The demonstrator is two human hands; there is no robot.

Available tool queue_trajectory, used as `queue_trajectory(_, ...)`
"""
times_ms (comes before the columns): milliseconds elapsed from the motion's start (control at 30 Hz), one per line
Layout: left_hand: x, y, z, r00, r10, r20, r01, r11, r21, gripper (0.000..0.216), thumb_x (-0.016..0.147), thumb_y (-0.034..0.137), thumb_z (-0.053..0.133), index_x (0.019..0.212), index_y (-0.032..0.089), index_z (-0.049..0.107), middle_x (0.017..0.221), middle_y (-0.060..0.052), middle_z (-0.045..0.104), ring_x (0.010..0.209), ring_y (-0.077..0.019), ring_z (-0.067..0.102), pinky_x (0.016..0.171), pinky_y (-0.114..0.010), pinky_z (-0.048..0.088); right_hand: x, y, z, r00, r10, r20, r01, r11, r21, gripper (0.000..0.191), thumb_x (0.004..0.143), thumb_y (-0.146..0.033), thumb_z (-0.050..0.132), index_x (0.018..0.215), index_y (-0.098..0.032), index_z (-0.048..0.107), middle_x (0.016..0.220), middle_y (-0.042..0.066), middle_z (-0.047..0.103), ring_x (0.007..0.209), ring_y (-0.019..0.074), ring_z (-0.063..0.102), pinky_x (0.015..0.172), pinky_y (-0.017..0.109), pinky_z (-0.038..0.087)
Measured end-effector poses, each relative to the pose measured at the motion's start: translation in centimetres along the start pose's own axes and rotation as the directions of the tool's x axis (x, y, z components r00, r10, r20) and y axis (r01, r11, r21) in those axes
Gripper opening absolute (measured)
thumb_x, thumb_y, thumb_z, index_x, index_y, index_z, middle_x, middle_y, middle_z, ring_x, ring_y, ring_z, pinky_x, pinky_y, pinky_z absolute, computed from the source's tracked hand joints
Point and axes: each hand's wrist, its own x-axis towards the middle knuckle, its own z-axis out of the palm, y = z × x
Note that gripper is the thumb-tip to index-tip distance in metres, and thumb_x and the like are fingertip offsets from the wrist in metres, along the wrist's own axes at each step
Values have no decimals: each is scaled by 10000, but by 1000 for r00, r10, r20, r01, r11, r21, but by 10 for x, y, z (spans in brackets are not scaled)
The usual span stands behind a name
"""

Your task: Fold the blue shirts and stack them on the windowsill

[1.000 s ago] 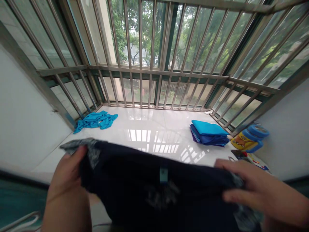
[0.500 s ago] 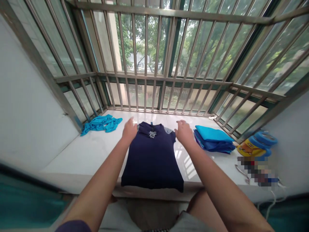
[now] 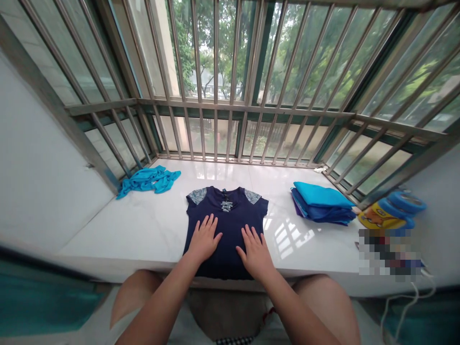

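Observation:
A navy short-sleeved T-shirt (image 3: 226, 225) lies spread front up on the white ledge, its collar toward the window. Patterned grey patches cover its shoulders, and small bows run below the neckline. My left hand (image 3: 204, 239) rests flat on the left side of the shirt, fingers spread. On the right side, my right hand (image 3: 254, 249) lies flat in the same way, fingers apart. Neither hand grips the cloth. The lower corners of the shirt are partly hidden by my hands and forearms.
A crumpled bright blue garment (image 3: 149, 180) lies at the left back of the white ledge (image 3: 118, 235). Folded blue clothes (image 3: 321, 203) are stacked at the right. Beyond them stands a blue and yellow container (image 3: 391, 211), near a blurred-out patch and white cords. Metal bars (image 3: 237, 108) line the window.
Both hands have come down from beside the shirt's sleeves to lie flat on its body, nearer to me. The sleeves now show fully. The view has shifted slightly.

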Motion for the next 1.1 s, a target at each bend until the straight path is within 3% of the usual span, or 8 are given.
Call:
queue_trajectory(100,-10,-3,-5,1000,-12,-11,11,997,-77,569,1080,414,463,1613,228,532,1731,-129,455,1618,-337,387,1316,-589,312,-16,-5,8,1000,3,-12,-3,1000,-15,701,1073,-482,492,1723,-243,378,1793,104,282,1667,357,259,1327,631,208)
queue_trajectory(200,4,-22,-25,981,-185,-58,174,971,-166,465,1088,343,408,1448,205,668,1542,-120,660,1452,-254,587,1253,-417,433,-21,-10,8,1000,15,-13,-16,999,-40,672,1079,-481,486,1698,-224,430,1779,115,324,1656,363,286,1316,640,231)
queue_trajectory(333,49,-68,-56,850,-510,-133,492,859,-144,551,1076,441,404,1360,53,673,1375,-285,677,1320,-385,648,1157,-520,496,-12,-14,0,990,56,-128,-66,995,-76,574,1087,-498,497,1566,-201,607,1760,134,377,1656,369,277,1314,611,247)
queue_trajectory(467,89,-100,-68,734,-674,-84,665,738,-112,670,925,620,660,1246,35,711,1277,-350,680,1212,-506,676,964,-582,573,-5,-12,1,972,61,-227,-74,996,-47,551,1072,-512,530,1508,-195,646,1744,143,404,1652,371,283,1322,593,245)
queue_trajectory(633,112,-93,-66,831,-553,-67,542,830,-133,363,1010,362,587,1243,120,723,1262,-273,731,1234,-422,702,1005,-513,577,-7,-11,3,969,65,-239,-68,998,-3,483,1059,-490,552,1439,-222,683,1713,133,454,1648,373,288,1331,620,212)
queue_trajectory(800,95,-61,-51,986,-153,-68,138,972,-189,308,1021,272,592,1306,231,701,1577,-133,621,1470,-285,577,1228,-417,465,-7,-12,-2,974,63,-220,-60,998,20,463,1049,-450,562,1439,-228,674,1692,129,483,1641,371,303,1327,617,214)
queue_trajectory(933,78,-55,-44,990,140,4,-132,947,-294,485,930,433,767,1380,273,684,1491,-74,706,1383,-270,663,1188,-375,518,-7,-11,1,974,57,-221,-49,998,41,457,1043,-436,578,1442,-231,663,1660,125,524,1620,368,337,1321,611,216)
queue_trajectory(1100,97,-63,-45,993,-2,-116,-32,955,-294,497,1132,411,309,1423,203,654,1452,-121,726,1355,-250,682,1180,-402,523,1,-6,-7,975,63,-211,-48,996,78,368,1077,-426,544,1366,-253,692,1520,132,647,1491,345,510,1285,599,278)
